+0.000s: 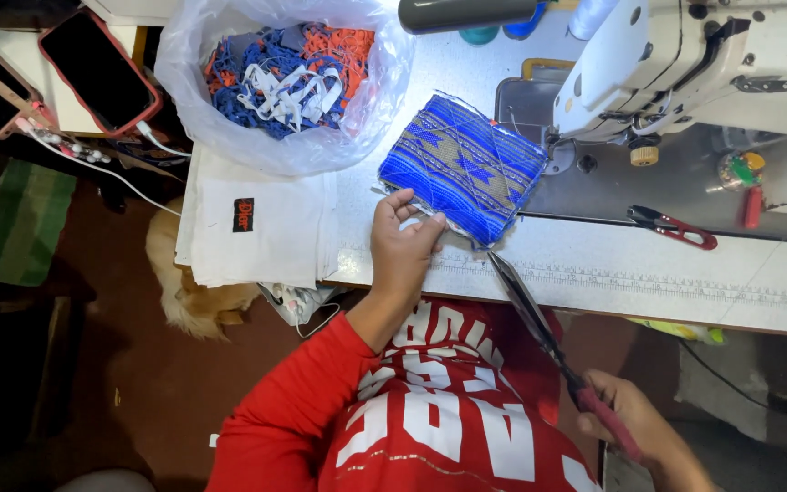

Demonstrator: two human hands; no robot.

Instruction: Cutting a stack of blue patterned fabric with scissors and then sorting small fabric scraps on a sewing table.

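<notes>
Centre frame, on the white sewing table [594, 264]: one blue-and-tan patterned fabric piece [463, 166] is pinned at its lower left edge by the left hand [403, 241], fingers loosely spread on it, thumb just beside the hem. Lower right: one pair of long scissors [539, 319] is held closed-fisted by the right hand [626, 424] around the pink handle; blade tips reach the fabric's lower corner. Counted elsewhere: one sewing machine [685, 64] upper right, one red-handled snips [674, 228], one plastic bag of trims [284, 77], two phones [97, 68] upper left.
</notes>
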